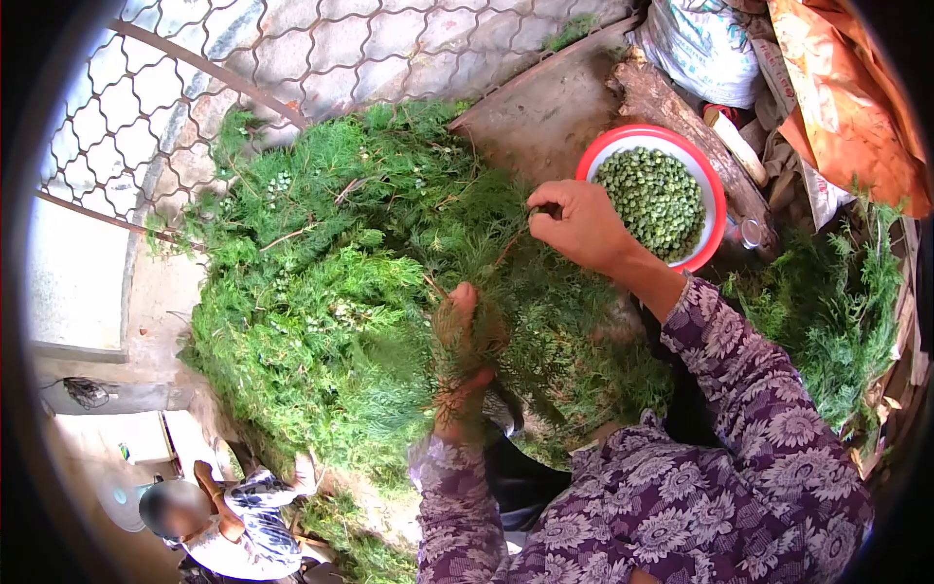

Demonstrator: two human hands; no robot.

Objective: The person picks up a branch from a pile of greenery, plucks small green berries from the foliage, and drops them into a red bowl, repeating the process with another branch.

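Note:
My left hand point(459, 326) is closed around a leafy conifer sprig point(389, 394), whose feathery green foliage partly covers the fingers and wrist. My right hand point(589, 229) is raised just left of a red-rimmed bowl point(717, 185), thumb and forefinger curled toward each other; whatever is between them is too dark and small to name. Inside the white-walled bowl lie many small green conifer cones point(652, 200). A large heap of cut conifer branches point(311, 282) spreads beneath and left of both hands, with pale green cones among the leaves.
Behind the heap stands a wire mesh panel point(331, 49). A rough log point(671, 107) lies beside the bowl, near a white sack point(700, 49) and an orange sheet point(851, 88). More branches point(827, 321) are piled at right. Another person point(238, 521) sits at lower left.

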